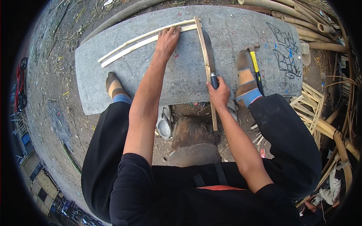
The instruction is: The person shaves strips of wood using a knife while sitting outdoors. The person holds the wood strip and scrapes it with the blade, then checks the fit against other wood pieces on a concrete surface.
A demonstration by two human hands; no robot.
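Note:
Two long pale bamboo strips lie side by side on a grey board; my left hand is bent over the lower strip, fingertips reaching the upper strip. Their right ends meet a third bamboo strip, which runs toward me past the board's near edge. My right hand is closed round the dark handle of a large knife, its blade pointing away from me along the third strip. That strip passes beside my right fingers; whether they grip it too is hidden. Small loose nails are scattered below the left strips.
A hammer with a yellow and black handle lies beside my right foot on the grey board. A wooden stump stands between my legs. Bamboo poles are at far right, a slatted frame at right.

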